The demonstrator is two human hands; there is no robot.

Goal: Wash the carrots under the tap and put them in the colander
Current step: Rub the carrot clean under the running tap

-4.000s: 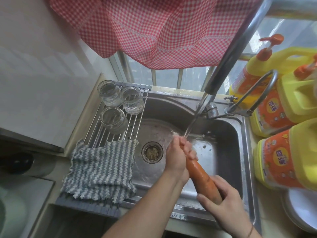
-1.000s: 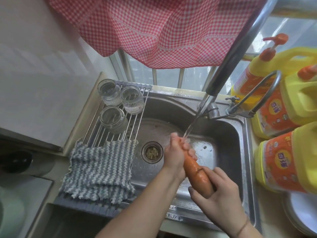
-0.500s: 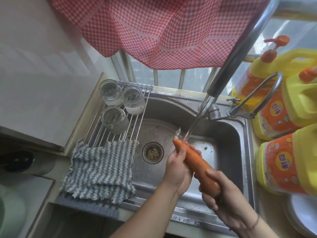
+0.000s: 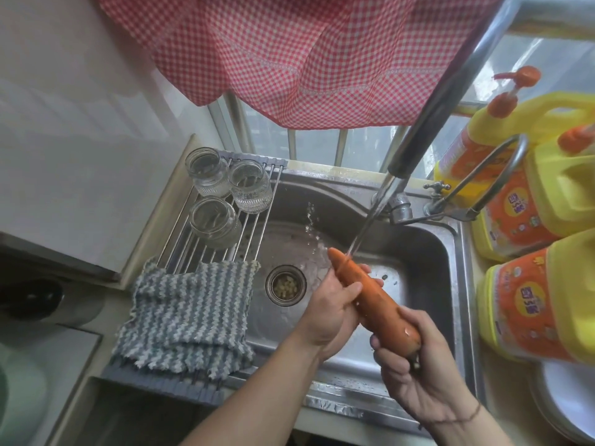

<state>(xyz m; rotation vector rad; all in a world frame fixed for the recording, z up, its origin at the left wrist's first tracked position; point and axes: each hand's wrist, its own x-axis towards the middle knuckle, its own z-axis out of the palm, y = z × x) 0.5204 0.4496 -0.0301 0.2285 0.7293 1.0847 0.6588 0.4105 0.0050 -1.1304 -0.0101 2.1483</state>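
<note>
A long orange carrot point(image 4: 370, 294) slants over the steel sink point(image 4: 428, 252), its tip up and left under the stream from the tap point(image 4: 415, 146). Water strikes the carrot near its tip and splashes to the left. My left hand point(image 4: 331, 307) wraps around the carrot's middle from the left, thumb on top. My right hand point(image 4: 415, 368) grips the thick lower end, fingers curled round it. No colander is in view.
A roll-up drying rack point(image 4: 206, 246) spans the sink's left side with three glass jars point(image 4: 214, 222) and a striped grey cloth point(image 4: 190, 313). Yellow detergent bottles point(image 4: 534, 304) crowd the right counter by a white plate point(image 4: 570, 403). A red checked curtain point(image 4: 306, 49) hangs above.
My left hand has slid down from the carrot's tip towards its middle, baring the tip to the water. The carrot has shifted slightly up and left, and water now splashes off it.
</note>
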